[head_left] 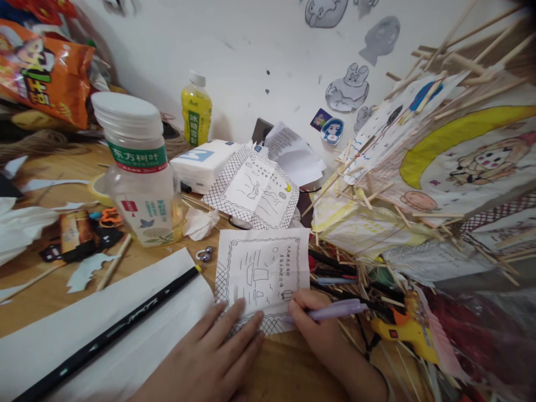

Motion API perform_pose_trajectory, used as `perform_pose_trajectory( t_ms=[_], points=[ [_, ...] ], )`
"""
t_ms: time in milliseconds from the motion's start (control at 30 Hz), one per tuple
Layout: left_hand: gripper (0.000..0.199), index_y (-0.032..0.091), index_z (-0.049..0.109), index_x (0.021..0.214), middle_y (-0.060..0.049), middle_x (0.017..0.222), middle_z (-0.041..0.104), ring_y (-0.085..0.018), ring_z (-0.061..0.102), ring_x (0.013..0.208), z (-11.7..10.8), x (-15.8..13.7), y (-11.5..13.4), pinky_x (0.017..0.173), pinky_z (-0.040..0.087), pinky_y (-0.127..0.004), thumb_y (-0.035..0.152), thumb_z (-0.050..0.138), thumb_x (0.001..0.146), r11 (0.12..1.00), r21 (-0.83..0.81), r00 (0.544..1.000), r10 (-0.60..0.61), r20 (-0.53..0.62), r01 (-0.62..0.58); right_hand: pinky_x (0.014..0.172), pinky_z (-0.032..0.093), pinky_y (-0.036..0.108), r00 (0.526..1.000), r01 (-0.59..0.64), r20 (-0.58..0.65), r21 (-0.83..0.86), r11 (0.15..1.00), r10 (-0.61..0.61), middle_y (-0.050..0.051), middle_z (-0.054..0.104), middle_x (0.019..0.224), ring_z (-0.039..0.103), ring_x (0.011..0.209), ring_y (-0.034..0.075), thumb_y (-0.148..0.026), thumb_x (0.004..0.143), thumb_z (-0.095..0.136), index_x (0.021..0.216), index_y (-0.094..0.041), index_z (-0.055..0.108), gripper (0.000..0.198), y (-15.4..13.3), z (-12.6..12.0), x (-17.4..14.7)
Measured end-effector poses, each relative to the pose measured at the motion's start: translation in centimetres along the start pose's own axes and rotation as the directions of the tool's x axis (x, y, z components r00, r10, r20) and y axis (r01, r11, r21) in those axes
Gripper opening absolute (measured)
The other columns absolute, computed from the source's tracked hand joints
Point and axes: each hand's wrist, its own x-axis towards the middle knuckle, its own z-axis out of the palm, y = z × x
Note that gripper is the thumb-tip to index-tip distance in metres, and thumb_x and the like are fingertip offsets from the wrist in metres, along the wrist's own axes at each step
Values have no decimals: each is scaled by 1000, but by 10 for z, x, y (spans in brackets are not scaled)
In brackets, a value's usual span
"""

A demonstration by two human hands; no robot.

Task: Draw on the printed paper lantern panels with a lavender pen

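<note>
— So, where's the drawing from where you stand?

— The small sheet of paper (262,273) lies flat on the worktop (37,304), straight ahead of both hands, its long side running away from the person toward the wall. It has a scalloped border and line sketches on it, and a second, similar sheet (255,190) leans just beyond it.

— Which hand is on it?

— Both touch it. The left hand (213,357) rests palm down at the near edge, fingers (247,329) spread a little and laid flat over the bottom border, pinning the sheet. The right hand (314,326) sits at the bottom right corner, its fingers closed around a pale purple pen (335,309). The pen lies nearly level, its barrel pointing right, the tip end down at the paper by the thumb. I cannot see the tip itself.

— And the wrist?

— The right wrist comes in from the lower right, low over the wood, turned inward. The left forearm comes in from below, more central.

— Anything crowding them?

— A long black marker (113,329) lies slantwise on a white sheet (104,312) to the left, a plastic bottle (140,173) stands behind that, and a yellow glue gun (404,332) sits just right of the pen hand among loose wooden sticks (368,262).
</note>
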Motion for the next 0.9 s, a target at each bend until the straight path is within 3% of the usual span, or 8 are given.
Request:
perform_pose_trajectory(
  t_ms=[367,667,900],
  points=[
    [64,27,43,141,-4,147,42,-32,40,133,-2,-1,1,111,32,-50,15,59,80,998,-59,1000,-30,3,30,52,31,24,999,-33,41,67,997,31,-4,42,52,45,53,13,-18,76,43,53,-21,33,25,2,0,0],
    [61,26,44,140,-4,146,44,-34,43,131,-1,-1,1,107,37,-52,19,60,81,1000,-22,1000,-17,-13,16,52,31,25,996,-90,35,85,992,87,-4,41,51,45,54,14,-18,74,44,52,-21,33,24,4,1,-2],
    [63,26,43,140,-3,147,43,-33,42,131,-1,-1,1,108,36,-51,18,60,80,1000,-9,1000,-14,-9,14,50,31,25,987,-157,75,197,968,144,-4,37,51,42,53,14,-20,70,44,51,-22,32,22,3,0,0]
  ],
)
